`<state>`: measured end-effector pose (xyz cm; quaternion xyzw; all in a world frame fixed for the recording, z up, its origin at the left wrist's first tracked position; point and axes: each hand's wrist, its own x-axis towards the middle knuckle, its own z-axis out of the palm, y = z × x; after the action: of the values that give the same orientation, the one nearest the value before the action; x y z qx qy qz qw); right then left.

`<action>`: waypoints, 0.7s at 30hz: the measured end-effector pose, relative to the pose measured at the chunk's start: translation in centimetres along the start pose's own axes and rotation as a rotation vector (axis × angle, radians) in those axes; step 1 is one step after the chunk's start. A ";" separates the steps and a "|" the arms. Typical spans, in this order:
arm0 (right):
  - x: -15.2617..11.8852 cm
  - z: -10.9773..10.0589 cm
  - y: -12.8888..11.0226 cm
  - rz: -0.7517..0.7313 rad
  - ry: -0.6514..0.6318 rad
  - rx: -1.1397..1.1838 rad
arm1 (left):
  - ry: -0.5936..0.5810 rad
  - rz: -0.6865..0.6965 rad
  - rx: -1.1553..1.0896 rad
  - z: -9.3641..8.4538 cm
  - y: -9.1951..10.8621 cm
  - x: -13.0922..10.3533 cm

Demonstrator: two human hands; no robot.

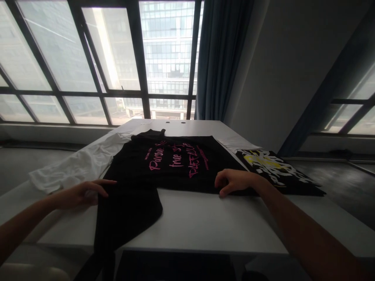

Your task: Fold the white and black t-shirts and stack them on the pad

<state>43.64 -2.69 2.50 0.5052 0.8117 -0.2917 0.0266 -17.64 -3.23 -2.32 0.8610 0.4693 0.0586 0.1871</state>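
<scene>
A black T-shirt (137,171) with pink lettering lies spread on the white table, its neck end toward the left and its body toward the right. One sleeve (129,218) extends toward me, and a dark end hangs past the table's front edge. My left hand (80,194) is at the shirt's left edge, thumb and forefinger over the fabric and seemingly gripping it; its other fingers are partly hidden. On the near side edge, toward the right, my right hand (234,181) has curled fingers and thumb closed on the cloth.
White cloth (79,162) lies crumpled on the left of the table (199,222). A folded black garment with white and yellow print (272,168) is at the right, beside more white fabric (238,143). Windows and a blue curtain (222,58) stand beyond.
</scene>
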 end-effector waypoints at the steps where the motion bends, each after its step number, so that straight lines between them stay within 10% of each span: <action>1: 0.2 0.6 -0.7 -0.005 0.024 -0.055 | 0.028 -0.009 -0.011 0.4 0.2 0.1; 11: -0.7 1.0 -1.8 -0.053 0.166 -0.134 | 0.265 0.087 -0.119 -0.6 1.0 -0.8; 21: -0.6 1.0 -1.6 -0.035 0.094 -0.106 | 0.236 -0.034 -0.381 -2.4 3.3 -0.9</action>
<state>42.29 -4.19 2.58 0.5020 0.8351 -0.2247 0.0098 -16.18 -4.97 1.21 0.7891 0.4830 0.2435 0.2912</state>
